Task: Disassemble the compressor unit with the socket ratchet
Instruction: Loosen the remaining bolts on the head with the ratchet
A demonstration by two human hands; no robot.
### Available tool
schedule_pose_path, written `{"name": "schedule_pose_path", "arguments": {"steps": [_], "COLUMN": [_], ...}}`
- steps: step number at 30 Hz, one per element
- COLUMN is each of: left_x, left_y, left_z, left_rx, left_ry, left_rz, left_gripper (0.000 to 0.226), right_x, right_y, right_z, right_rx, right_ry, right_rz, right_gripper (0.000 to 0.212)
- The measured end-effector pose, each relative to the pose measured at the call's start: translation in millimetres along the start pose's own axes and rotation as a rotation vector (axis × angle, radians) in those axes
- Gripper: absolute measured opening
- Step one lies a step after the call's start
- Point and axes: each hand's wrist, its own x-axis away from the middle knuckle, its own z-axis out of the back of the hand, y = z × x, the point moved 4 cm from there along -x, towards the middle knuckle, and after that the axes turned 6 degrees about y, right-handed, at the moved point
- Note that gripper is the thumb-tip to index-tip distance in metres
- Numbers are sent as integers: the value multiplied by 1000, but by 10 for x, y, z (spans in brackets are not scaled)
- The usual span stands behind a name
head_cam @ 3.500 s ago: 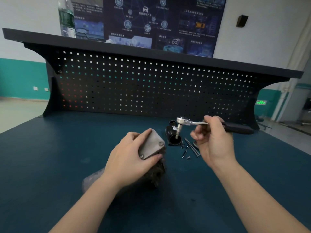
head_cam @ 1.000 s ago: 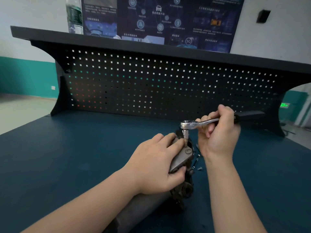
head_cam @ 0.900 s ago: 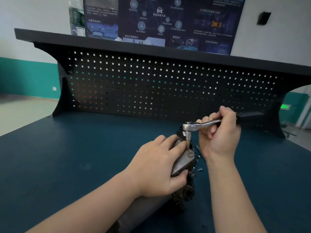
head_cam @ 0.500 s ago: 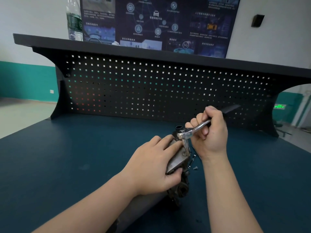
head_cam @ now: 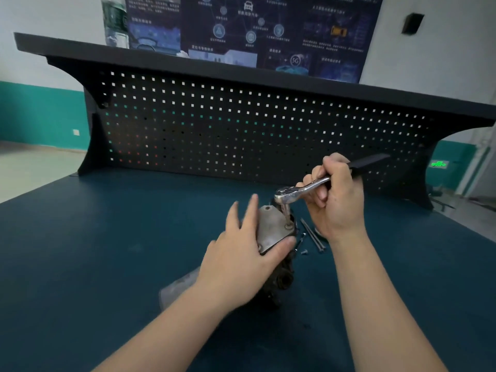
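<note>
The compressor unit lies on the blue bench, its grey metal end plate facing up. My left hand rests on the plate's left side, fingers straightened and lifted, thumb pressed against the plate's lower edge. My right hand grips the chrome shaft of the socket ratchet, whose black handle sticks out to the right. The ratchet's socket stands on a bolt at the plate's right corner.
Loose long bolts and small screws lie on the bench just right of the unit. A black pegboard back panel with a shelf rises behind; a water bottle stands on the shelf.
My left hand's fingers have straightened and lifted off the plate's top, baring more of it. The ratchet handle has swung slightly while the socket stays on the corner bolt.
</note>
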Motion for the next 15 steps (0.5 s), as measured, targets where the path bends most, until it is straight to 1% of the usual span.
{"name": "schedule_pose_path", "arguments": {"steps": [1,3,5,7,10,13,15], "left_x": [28,52,28,-34,-146,-272,-335], "left_y": [-17,-6,0,-24,-50,-91,-70], "left_z": [-14,-31,-31,-10,22,51,87], "left_rx": [13,-42,-78,-61,-12,43,89], "left_ry": [56,149,179,166,57,-106,-181], "left_rz": [67,79,36,0,-115,-157,-167], "left_gripper": [106,115,109,96,86,85,88], "right_x": [18,73,143,211,263,226,170], "right_y": [-14,-48,-95,-152,-236,-295,-319], "right_z": [7,39,84,113,130,96,50], "right_rx": [38,138,279,374,409,449,461], "right_ry": [8,23,34,30,-8,-80,-107], "right_rz": [21,76,144,184,131,-38,-158], "right_gripper": [30,31,31,31,34,35,38]}}
